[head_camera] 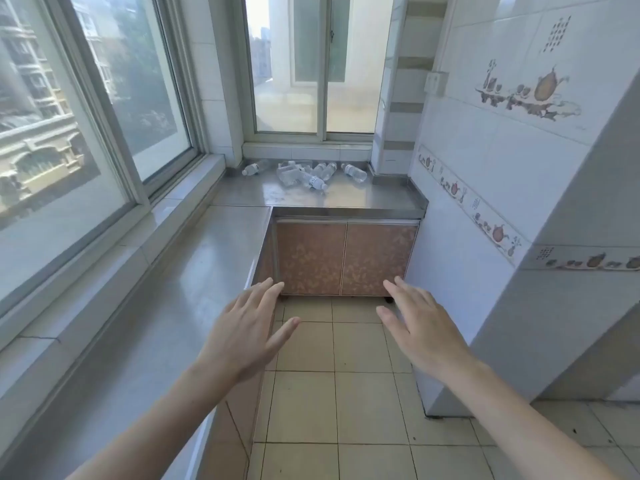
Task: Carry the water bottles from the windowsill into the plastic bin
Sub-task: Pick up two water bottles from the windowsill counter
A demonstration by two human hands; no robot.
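Observation:
Several clear water bottles [304, 174] with white caps lie on their sides in a loose pile on the steel counter [363, 195] under the far window. One bottle [254, 167] lies apart at the left, another [354, 172] at the right. My left hand [249, 332] and my right hand [420, 323] are stretched out in front of me, palms down, fingers straight, holding nothing. Both hands hang over the floor, well short of the bottles. No plastic bin is in view.
A long steel counter [166, 306] runs along the left under big windows and meets the far counter in a corner. Brown cabinet doors [343, 258] close the space below. A tiled wall and a pillar [554, 271] stand at the right. Beige floor tiles [346, 410] lie between.

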